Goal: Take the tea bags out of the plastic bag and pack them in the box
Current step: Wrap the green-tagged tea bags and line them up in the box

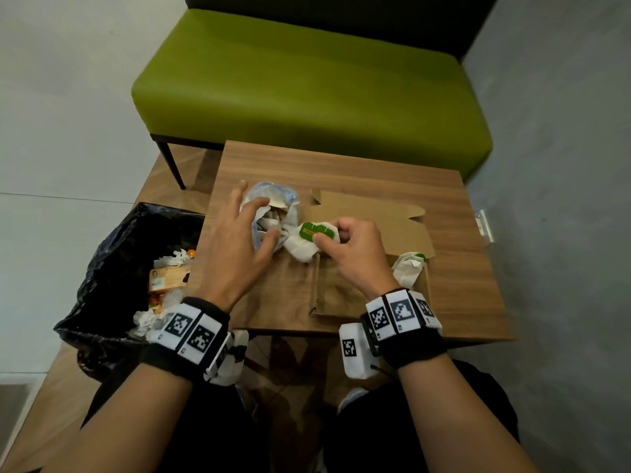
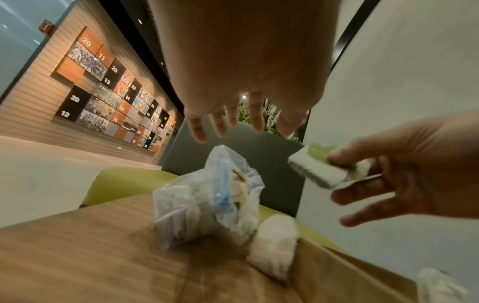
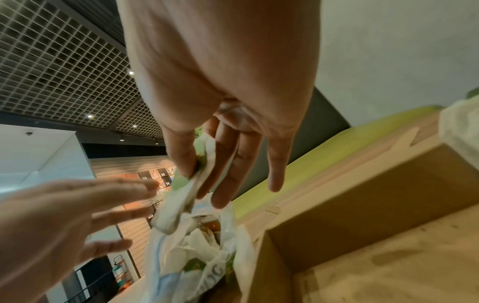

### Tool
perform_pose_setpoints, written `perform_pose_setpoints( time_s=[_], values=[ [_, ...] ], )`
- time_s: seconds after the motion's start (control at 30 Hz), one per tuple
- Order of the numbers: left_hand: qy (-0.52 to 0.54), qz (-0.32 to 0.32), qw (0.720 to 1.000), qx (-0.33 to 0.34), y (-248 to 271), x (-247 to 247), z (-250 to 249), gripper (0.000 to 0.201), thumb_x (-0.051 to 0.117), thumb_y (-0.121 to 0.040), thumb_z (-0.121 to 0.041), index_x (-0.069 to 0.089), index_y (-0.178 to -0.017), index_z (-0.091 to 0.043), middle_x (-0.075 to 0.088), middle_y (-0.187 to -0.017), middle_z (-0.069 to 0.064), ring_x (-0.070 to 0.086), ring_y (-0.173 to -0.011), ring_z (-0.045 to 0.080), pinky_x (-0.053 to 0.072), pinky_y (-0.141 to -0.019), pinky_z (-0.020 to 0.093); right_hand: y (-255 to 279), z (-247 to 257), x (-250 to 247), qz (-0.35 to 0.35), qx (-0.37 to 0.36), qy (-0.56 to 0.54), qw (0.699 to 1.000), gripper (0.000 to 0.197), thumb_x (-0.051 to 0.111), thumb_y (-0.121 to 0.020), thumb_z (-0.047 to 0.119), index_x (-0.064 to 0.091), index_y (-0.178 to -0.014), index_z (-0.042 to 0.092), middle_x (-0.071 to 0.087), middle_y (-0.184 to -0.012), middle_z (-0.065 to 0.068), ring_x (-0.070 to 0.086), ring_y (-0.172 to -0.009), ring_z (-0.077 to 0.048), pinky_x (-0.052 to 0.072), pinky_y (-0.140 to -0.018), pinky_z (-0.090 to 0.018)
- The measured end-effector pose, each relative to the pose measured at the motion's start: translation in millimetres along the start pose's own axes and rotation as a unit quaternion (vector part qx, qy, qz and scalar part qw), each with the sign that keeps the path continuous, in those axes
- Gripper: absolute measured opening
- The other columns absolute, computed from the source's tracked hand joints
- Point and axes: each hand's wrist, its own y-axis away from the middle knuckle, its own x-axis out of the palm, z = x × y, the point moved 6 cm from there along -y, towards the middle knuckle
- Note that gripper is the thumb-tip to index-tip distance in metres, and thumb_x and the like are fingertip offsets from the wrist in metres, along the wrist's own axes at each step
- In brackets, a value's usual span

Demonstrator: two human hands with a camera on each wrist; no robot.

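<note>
The right hand (image 1: 351,254) holds a tea bag (image 1: 312,238) in a narrow grip, thumb on the green label and fingers curled beneath, just above the left edge of the box (image 1: 372,268). The white sachet's long axis runs roughly left to right in the head view, its free end pointing toward the plastic bag (image 1: 269,213); in the right wrist view the same tea bag (image 3: 186,190) hangs down from the pinch toward the bag's mouth. The left hand (image 1: 246,240) hovers over the plastic bag with its grip wide, fingers spread and straight; whether the fingertips touch the film cannot be told. The left wrist view shows the plastic bag (image 2: 207,201) standing crumpled on the bench (image 2: 77,256), open at the top, with several more white sachets inside, too jumbled to count.

The brown cardboard box lies open on the wooden bench (image 1: 341,165), its lid flap folded back away from the person. One white packet with a green label (image 1: 408,268) rests at the box's right side. Another white sachet (image 2: 274,244) lies on the bench against the box's left wall, beside the plastic bag. That makes three sachets outside the bag: one held, two lying.

A green upholstered seat (image 1: 307,80) stands beyond the bench. A black-lined bin (image 1: 129,268) holding rubbish stands to the left.
</note>
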Motion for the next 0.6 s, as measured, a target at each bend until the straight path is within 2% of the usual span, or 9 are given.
perform_pose_setpoints(
  time_s=[0.07, 0.13, 0.2, 0.33, 0.4, 0.5, 0.6],
  values=[
    [0.066, 0.027, 0.997, 0.011, 13, 0, -16, 0.040, 0.064, -0.094, -0.027, 0.056, -0.132, -0.018, 0.050, -0.142, 0.000, 0.047, -0.128, 0.011, 0.040, -0.100, 0.024, 8, -5, 3, 0.036, 0.012, -0.041, 0.998, 0.002, 0.075, -0.087, 0.014, 0.073, -0.087, 0.014, 0.076, -0.082, -0.001, 0.074, -0.077, -0.017, 0.061, -0.074, -0.041],
    [0.132, 0.103, 0.986, -0.019, 24, 11, -21, 0.039, 0.063, -0.095, -0.030, 0.056, -0.133, -0.023, 0.058, -0.128, -0.009, 0.054, -0.113, -0.002, 0.046, -0.089, 0.015, 14, -10, 6, 0.056, 0.018, -0.084, 0.995, 0.008, 0.074, -0.088, 0.011, 0.072, -0.086, 0.018, 0.076, -0.079, 0.000, 0.073, -0.074, -0.013, 0.060, -0.071, -0.033],
    [0.173, 0.135, 0.974, -0.050, 31, 23, -18, 0.035, 0.066, -0.094, -0.026, 0.059, -0.128, -0.023, 0.064, -0.117, -0.012, 0.058, -0.103, -0.006, 0.044, -0.080, 0.006, 18, -13, 7, 0.058, 0.017, -0.108, 0.992, 0.011, 0.074, -0.087, 0.009, 0.071, -0.085, 0.020, 0.076, -0.078, 0.001, 0.073, -0.074, -0.013, 0.058, -0.071, -0.030],
    [0.239, 0.098, 0.958, -0.127, 37, 32, -4, 0.029, 0.071, -0.090, -0.014, 0.065, -0.117, -0.017, 0.072, -0.098, -0.004, 0.067, -0.086, 0.004, 0.046, -0.065, 0.009, 24, -16, 18, 0.072, 0.037, -0.137, 0.987, 0.012, 0.074, -0.085, 0.003, 0.071, -0.086, 0.015, 0.076, -0.084, -0.005, 0.072, -0.075, -0.015, 0.059, -0.070, -0.028],
    [0.251, 0.094, 0.952, -0.146, 40, 34, -1, 0.032, 0.074, -0.087, -0.012, 0.063, -0.116, -0.016, 0.073, -0.093, -0.001, 0.068, -0.080, 0.003, 0.048, -0.064, 0.010, 25, -19, 23, 0.070, 0.045, -0.137, 0.987, 0.013, 0.076, -0.084, 0.004, 0.070, -0.085, 0.016, 0.076, -0.087, -0.008, 0.072, -0.077, -0.015, 0.060, -0.072, -0.028],
    [0.238, 0.096, 0.953, -0.160, 45, 35, 6, 0.033, 0.075, -0.086, -0.010, 0.062, -0.116, -0.017, 0.073, -0.092, -0.003, 0.068, -0.082, -0.001, 0.049, -0.067, 0.009, 23, -25, 23, 0.049, 0.057, -0.113, 0.991, 0.016, 0.077, -0.084, 0.009, 0.070, -0.081, 0.022, 0.076, -0.083, -0.001, 0.073, -0.074, -0.010, 0.059, -0.072, -0.027],
    [0.218, 0.090, 0.955, -0.178, 50, 33, 15, 0.033, 0.075, -0.086, -0.011, 0.062, -0.115, -0.020, 0.073, -0.093, -0.007, 0.067, -0.084, -0.004, 0.048, -0.068, 0.007, 22, -28, 21, 0.028, 0.060, -0.101, 0.993, 0.015, 0.077, -0.084, 0.011, 0.070, -0.079, 0.023, 0.076, -0.081, 0.000, 0.073, -0.075, -0.013, 0.061, -0.075, -0.032]
  ],
)
